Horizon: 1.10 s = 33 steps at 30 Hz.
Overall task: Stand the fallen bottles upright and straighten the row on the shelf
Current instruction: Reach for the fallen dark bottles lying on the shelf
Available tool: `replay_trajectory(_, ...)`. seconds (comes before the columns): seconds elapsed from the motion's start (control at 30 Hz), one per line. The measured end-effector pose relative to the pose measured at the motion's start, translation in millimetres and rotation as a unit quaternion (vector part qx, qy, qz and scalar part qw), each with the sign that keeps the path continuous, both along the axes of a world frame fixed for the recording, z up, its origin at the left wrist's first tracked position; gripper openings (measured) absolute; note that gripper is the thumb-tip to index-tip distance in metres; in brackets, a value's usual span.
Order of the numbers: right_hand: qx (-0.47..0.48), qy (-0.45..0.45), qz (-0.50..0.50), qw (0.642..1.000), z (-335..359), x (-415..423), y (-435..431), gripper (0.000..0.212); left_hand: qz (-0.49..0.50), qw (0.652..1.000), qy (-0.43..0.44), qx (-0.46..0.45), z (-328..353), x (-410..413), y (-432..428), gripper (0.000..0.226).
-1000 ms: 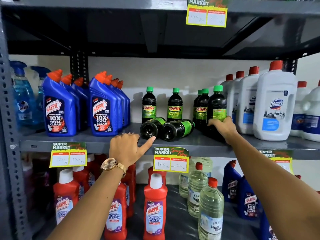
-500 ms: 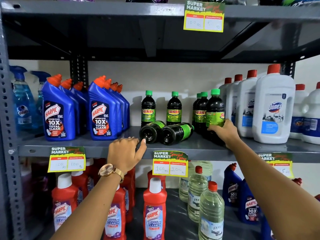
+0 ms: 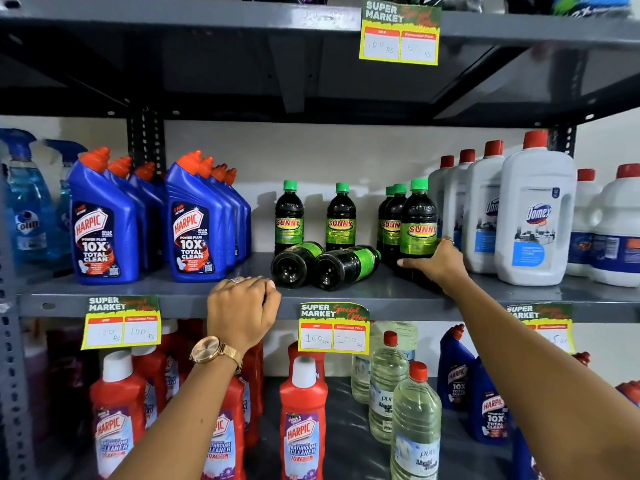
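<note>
Shelf front [image 3: 173, 303]: fallen bottles [image 3: 341, 268] point bases outward beside the curled, empty left grip [image 3: 242, 313] — right grip [image 3: 436, 265] clasps an upright bottle [image 3: 417, 216].

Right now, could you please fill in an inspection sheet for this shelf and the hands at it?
Surface: grey shelf, price tags on its front edge.
Job's things: left fallen bottle and right fallen bottle lie side by side, bases toward the camera; five more stand, among them the front upright bottle.
Clutter: blue bottles at left, white jugs at right.
Grippers: left hand curled at the shelf edge, holding nothing; right hand grips the front upright bottle low down.
Cables: nothing seen.
Surroundings: red bottles and clear bottles on the shelf below.
</note>
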State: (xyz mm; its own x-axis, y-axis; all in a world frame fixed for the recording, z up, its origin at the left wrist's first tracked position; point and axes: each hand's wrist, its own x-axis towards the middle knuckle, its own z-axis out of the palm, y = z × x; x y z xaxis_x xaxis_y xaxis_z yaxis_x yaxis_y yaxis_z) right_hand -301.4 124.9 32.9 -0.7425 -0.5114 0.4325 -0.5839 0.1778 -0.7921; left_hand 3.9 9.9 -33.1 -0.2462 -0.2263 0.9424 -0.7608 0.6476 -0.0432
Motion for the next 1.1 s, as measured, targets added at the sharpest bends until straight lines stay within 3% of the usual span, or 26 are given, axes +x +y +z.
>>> replay_trajectory(0.07,0.003,-0.012,0.017,1.0,-1,-1,-3,0.076,-0.001,1.0,0.002,-0.002,0,0,0,0.042)
replay_trajectory(0.17,-0.008,-0.036,0.047,0.998,-1,-4,-4,0.05,-0.004,1.0,0.002,0.003,0,0,0,0.042)
replay_trajectory(0.43,0.038,-0.003,0.036,0.999,-2,-8,-7,0.055,-0.006,1.0,0.0,0.002,0,0,1,0.04)
replay_trajectory(0.57,0.056,-0.012,0.039,0.998,-1,-7,-4,0.063,-0.01,1.0,-0.005,0.01,2,2,3,0.04)
replay_trajectory(0.63,0.064,-0.019,0.014,0.998,-1,-2,-2,0.08,-0.011,0.999,-0.022,0.021,4,4,5,0.04)
replay_trajectory(0.7,0.039,0.034,-0.061,0.997,2,5,4,0.101,-0.005,0.999,-0.045,0.026,8,9,5,0.042)
replay_trajectory(0.77,-0.06,0.136,-0.125,0.981,5,18,10,0.089,-0.007,0.997,-0.071,0.024,15,18,0,0.045)
replay_trajectory(0.83,-0.136,0.178,-0.097,0.97,7,35,13,0.058,-0.023,0.995,-0.092,0.021,18,27,-9,0.05)
replay_trajectory(0.87,-0.12,0.154,-0.048,0.98,9,45,13,0.057,-0.03,0.994,-0.098,0.024,18,31,-12,0.052)
replay_trajectory(0.93,0.011,0.032,0.072,0.997,12,63,8,0.079,-0.018,0.995,-0.094,0.027,15,34,-13,0.051)
replay_trajectory(1.03,0.217,-0.071,0.148,0.962,26,78,-5,0.114,0.011,0.997,-0.072,0.032,12,30,-5,0.045)
replay_trajectory(1.1,0.297,-0.074,0.146,0.941,38,85,-16,0.113,0.017,0.998,-0.059,0.029,13,29,-2,0.042)
